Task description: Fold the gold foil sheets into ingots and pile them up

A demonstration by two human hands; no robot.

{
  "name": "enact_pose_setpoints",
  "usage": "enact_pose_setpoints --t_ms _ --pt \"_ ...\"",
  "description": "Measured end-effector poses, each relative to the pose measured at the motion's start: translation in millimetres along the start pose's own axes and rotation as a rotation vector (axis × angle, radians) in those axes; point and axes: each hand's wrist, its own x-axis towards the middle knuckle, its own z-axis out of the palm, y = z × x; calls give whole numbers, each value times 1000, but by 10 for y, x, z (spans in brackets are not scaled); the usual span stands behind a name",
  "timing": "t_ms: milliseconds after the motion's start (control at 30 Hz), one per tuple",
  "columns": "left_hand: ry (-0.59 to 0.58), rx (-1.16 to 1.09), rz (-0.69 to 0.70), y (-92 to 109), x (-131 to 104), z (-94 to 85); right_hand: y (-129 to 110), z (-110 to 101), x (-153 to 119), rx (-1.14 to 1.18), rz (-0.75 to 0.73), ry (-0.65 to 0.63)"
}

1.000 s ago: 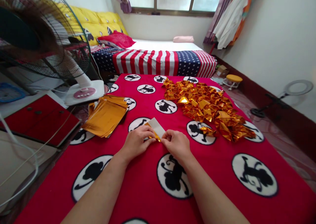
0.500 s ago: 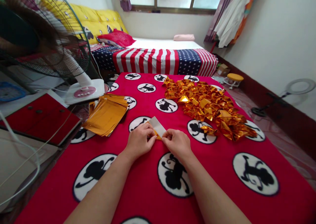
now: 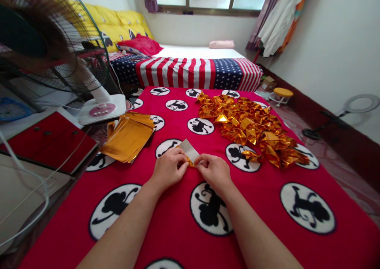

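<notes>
A small sheet of paper [image 3: 189, 150], pale on its upper face with a gold strip along the near edge, lies on the red cloth [image 3: 169, 237] in the middle. My left hand [image 3: 170, 167] pinches its left near edge. The right near edge is between the fingertips of my right hand [image 3: 214, 170]. Fingers hide part of the folded strip. To the left is a stack of gold foil sheets [image 3: 127, 137]. At the right lies a heap of folded gold foil pieces [image 3: 246, 122], with one small piece [image 3: 251, 156] at its near side.
On the left stand a fan [image 3: 102, 107] and a red panel [image 3: 47, 138] with a white cable across it. Behind the cloth is a bed [image 3: 190, 73] with striped covers. A yellow stool [image 3: 282, 92] and a ring light stand [image 3: 311, 133] are on the floor at right.
Both hands keep their hold on the paper and have barely moved. The fingers of my right hand have curled slightly at the paper's edge.
</notes>
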Motion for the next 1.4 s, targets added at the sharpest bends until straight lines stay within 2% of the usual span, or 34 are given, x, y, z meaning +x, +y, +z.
enact_pose_setpoints --t_ms 300,833,1133,1400 --pt "6 24 -16 11 -5 1 -19 -42 9 -16 -21 -26" --pt "71 93 -35 54 1 65 -110 -62 5 -72 76 -78" --pt "49 81 -48 63 6 42 -139 -45 -7 -114 74 -42" --pt "56 62 -57 50 8 51 -170 -35 -5 -140 115 -60"
